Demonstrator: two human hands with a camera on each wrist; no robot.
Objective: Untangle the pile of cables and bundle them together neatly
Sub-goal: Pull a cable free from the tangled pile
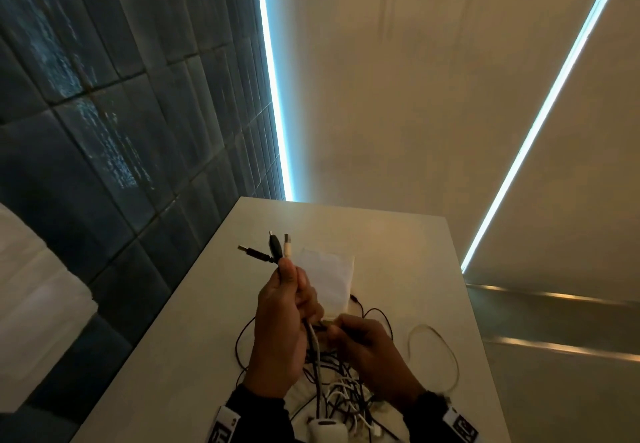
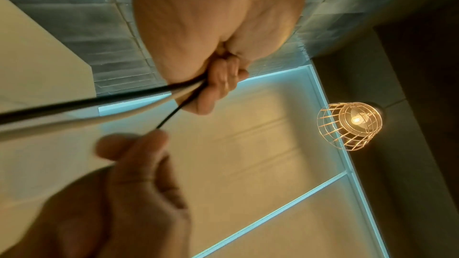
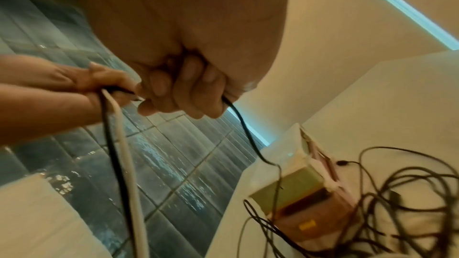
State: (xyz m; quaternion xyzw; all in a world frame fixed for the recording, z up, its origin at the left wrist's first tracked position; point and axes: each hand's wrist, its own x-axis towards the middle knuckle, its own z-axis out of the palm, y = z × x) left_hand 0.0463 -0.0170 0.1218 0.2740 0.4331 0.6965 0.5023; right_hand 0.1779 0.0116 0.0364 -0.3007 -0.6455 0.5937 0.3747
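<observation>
Black and white cables are lying in a tangled pile (image 1: 341,387) on the pale table (image 1: 180,338), and this pile is the landmark for the rest. Its near side is being cut off by the lower edge of the head view, and both wrists are covering part of it, so the number of cables cannot be counted. In the right wrist view the pile (image 3: 407,193) is blurred by motion.

Just above the pile, the left hand (image 1: 284,318) is gripping three cables in a closed fist, with the thumb pressing along them. Their plugs are sticking up beyond the fingers: a black USB plug (image 1: 251,253) leaning to the left, a fat black plug (image 1: 275,247) in the middle and a white USB plug (image 1: 287,244) beside it. From the bottom of the fist a black cable and a white cable (image 3: 126,156) are hanging down into the pile.

To the right of this fist, also above the pile, the right hand (image 1: 363,342) is curled closed round a thin black cable (image 3: 244,130). This cable is running from the left hand (image 2: 223,77) to the right hand's fingertips (image 2: 154,140) and, on the other side, is dropping toward the table.

Beyond the pile, a white folded paper (image 1: 329,276) is lying on the table, partly hidden behind the hands. In the right wrist view a small transparent box (image 3: 305,199) with green and brown content is standing at the pile's far edge, with thin cables crossing over it; what it contains is hard to tell. One pale cable loop (image 1: 438,356) is lying at the right of the pile.
</observation>
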